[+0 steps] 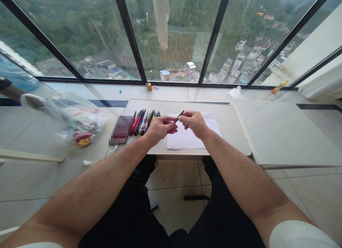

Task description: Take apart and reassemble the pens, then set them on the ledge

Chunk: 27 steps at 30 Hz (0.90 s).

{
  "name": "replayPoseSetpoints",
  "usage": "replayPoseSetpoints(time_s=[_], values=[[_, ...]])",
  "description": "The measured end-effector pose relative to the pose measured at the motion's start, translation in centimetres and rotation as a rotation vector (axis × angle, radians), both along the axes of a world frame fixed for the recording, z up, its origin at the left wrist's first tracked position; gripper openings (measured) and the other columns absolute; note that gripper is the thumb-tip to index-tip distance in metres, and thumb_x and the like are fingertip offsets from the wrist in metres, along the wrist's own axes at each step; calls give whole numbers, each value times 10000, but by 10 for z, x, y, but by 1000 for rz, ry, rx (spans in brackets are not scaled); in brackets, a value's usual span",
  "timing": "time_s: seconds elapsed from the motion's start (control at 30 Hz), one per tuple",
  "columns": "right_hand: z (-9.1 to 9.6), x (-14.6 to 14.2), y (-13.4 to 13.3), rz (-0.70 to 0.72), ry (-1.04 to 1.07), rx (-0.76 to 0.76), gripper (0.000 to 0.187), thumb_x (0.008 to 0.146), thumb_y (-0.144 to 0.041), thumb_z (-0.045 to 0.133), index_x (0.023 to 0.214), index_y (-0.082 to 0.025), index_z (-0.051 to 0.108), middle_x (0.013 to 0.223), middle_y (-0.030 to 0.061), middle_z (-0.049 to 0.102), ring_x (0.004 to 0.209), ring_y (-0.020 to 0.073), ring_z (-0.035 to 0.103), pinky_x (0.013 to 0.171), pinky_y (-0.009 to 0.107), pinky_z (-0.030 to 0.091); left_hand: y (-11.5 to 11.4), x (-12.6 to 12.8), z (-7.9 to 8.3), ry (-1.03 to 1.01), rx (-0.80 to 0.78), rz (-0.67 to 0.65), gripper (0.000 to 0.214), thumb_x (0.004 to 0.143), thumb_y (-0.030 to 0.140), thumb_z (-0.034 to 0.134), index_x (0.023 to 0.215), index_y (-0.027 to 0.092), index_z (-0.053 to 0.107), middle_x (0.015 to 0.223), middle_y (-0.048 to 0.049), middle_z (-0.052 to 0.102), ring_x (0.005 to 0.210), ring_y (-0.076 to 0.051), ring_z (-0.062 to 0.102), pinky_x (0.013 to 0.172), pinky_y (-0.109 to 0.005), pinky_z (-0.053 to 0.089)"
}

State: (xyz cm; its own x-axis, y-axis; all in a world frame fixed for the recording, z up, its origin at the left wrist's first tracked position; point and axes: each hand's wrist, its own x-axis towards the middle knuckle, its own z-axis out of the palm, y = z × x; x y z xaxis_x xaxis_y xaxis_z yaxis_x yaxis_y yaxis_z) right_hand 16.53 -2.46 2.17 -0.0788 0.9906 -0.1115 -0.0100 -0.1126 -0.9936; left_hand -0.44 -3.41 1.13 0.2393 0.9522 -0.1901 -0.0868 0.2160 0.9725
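Red pen (174,123): it is hanging slanted in the air between both hands, just above the paper; its black end is pointing up and away toward the window, and its red tip is showing below the left hand.
Left hand (159,128): its grip is closing round the lower, red part of the pen, with the fingers curling in and the thumb pressing on top.
Right hand (194,122): its grip is pinching the upper, black end of the pen between thumb and fingertips.
White paper (191,138): it is lying flat on the desk, under and in front of both hands.
Row of pens (144,121): red, black and blue ones are lying side by side on the desk, just left of the left hand.
Dark red case (120,131): it is sitting at the desk's left edge, touching the row of pens; it is too blurred to tell more.
Desk (230,128): low and pale, it is standing on the tiled floor before the window.
Plastic bag (76,121): clear, it is lying on the floor well left of the desk and is holding coloured scraps.
Small can (149,86): it is standing by the window frame, beyond the desk.
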Motion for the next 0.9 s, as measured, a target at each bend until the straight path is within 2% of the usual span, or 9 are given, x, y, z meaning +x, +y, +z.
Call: replayPoseSetpoints(time_s=[0.27, 0.43, 0.7, 0.9], values=[[3, 9, 1, 15, 76, 35, 234, 647, -277, 743, 848, -165, 705, 620, -14, 596, 559, 100, 520, 423, 202, 408, 0, 2, 0, -10, -26, -23, 346, 677, 251, 778, 977, 103, 693, 710, -70, 715, 636, -196, 704, 680, -351, 574], [2, 12, 4, 5, 64, 52, 198, 650, -296, 756, 775, -150, 708, 585, -11, 577, 527, 92, 497, 423, 211, 397, -1, 4, 0, -13, -28, -29, 339, 676, 247, 780, 969, 98, 695, 723, -75, 719, 648, -198, 706, 698, -358, 574], [0, 21, 4, 67, 17, 23, 255, 648, -337, 788, 775, -133, 704, 587, -5, 596, 500, 87, 500, 441, 224, 414, -2, 7, -5, -35, -40, -18, 314, 666, 221, 787, 930, 82, 690, 709, -84, 721, 653, -210, 711, 709, -375, 583], [0, 21, 3, 49, 3, 48, 292, 644, -352, 798, 633, -164, 575, 517, -32, 537, 451, 75, 466, 412, 218, 381, -3, 10, -7, -66, -17, -13, 326, 647, 218, 806, 918, 71, 700, 707, -84, 718, 662, -209, 711, 723, -383, 589]])
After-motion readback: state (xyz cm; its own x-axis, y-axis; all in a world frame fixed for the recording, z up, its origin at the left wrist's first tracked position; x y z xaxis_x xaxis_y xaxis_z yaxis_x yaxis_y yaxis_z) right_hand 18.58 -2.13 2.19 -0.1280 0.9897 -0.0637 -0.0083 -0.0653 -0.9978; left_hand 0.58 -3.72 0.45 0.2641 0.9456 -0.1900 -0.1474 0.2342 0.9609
